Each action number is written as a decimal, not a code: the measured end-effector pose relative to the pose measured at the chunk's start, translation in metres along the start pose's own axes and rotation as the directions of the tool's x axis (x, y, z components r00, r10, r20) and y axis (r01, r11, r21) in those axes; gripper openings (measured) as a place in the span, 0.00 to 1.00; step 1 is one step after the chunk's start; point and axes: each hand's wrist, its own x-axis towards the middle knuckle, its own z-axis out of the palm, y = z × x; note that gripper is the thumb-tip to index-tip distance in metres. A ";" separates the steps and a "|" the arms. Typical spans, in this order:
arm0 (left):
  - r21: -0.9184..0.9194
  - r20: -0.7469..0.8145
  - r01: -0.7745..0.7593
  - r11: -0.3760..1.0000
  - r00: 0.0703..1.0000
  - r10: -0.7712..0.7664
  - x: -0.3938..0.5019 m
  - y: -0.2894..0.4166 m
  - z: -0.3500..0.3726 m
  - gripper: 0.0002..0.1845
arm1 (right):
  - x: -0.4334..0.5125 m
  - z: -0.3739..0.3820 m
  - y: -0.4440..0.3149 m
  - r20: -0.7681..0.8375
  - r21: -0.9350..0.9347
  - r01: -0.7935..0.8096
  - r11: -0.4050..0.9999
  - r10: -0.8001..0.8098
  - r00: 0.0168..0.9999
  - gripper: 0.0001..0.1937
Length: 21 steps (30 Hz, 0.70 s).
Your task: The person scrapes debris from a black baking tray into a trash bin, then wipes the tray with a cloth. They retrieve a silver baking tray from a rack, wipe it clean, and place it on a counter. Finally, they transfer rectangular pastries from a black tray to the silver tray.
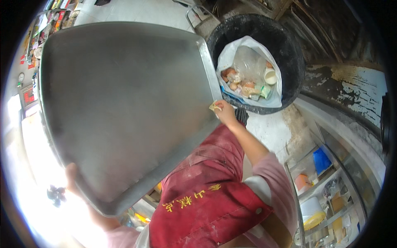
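Observation:
A large grey metal baking tray (pixel 130 102) with raised edges is held tilted before me, over the left and middle of the view. My left hand (pixel 71 176) grips its lower left edge, the fingers mostly hidden behind the metal and washed out by glare. At the tray's right rim, near its lower right corner, my right hand (pixel 225 111) pinches a small yellowish piece (pixel 214 106), whose material I cannot tell, against or close to the rim.
Just right of the tray stands a black bin (pixel 290 59); its white plastic bag (pixel 276 93) holds eggshells, a cup and clear film. A metal rack (pixel 328 189) with containers is at the lower right. Crowded shelves (pixel 46 34) stand at the upper left.

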 end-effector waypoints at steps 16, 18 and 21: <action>-0.028 -0.081 -0.027 0.999 0.996 0.025 0.016 -0.003 -0.024 0.31 | -0.037 0.074 -0.099 -0.051 0.216 0.580 0.785 -0.584 0.810 0.21; -0.013 -0.040 -0.027 1.000 0.999 0.026 0.017 -0.005 -0.020 0.31 | -0.037 0.083 -0.105 -0.112 0.198 0.661 0.724 -0.653 0.749 0.19; 0.026 0.104 -0.036 0.999 0.994 0.033 0.029 0.001 -0.024 0.31 | 0.019 0.073 -0.077 -0.185 -0.003 0.465 0.885 -0.457 0.870 0.18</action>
